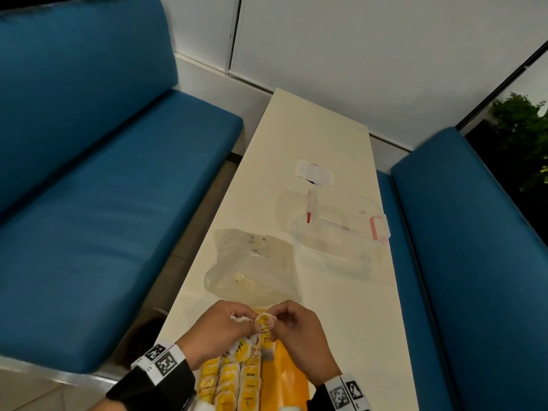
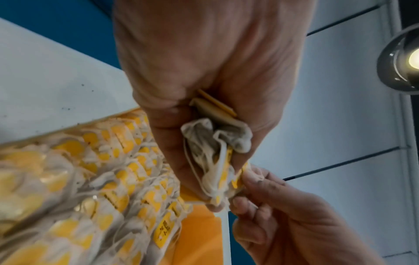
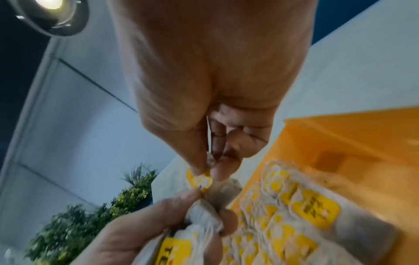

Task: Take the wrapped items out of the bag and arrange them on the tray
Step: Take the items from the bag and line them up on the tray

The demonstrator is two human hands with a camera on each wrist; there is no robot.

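Observation:
Both hands meet over the near end of an orange tray (image 1: pixel 289 378). My left hand (image 1: pixel 221 327) grips a small bunch of tea bags (image 2: pixel 215 143) with yellow tags and tangled strings. My right hand (image 1: pixel 292 324) pinches the yellow tag (image 3: pixel 200 180) of one tea bag (image 1: pixel 264 321) between thumb and forefinger, right beside the left fingers. Rows of tea bags (image 1: pixel 231 381) with yellow tags lie packed on the tray's left part. A translucent plastic bag (image 1: pixel 252 268) lies crumpled on the table just beyond the hands.
The long cream table (image 1: pixel 320 137) runs away from me between two blue benches (image 1: pixel 103 203). A clear plastic container (image 1: pixel 335 232) with pink latches sits to the right of the bag. A white paper scrap (image 1: pixel 314 173) lies farther back.

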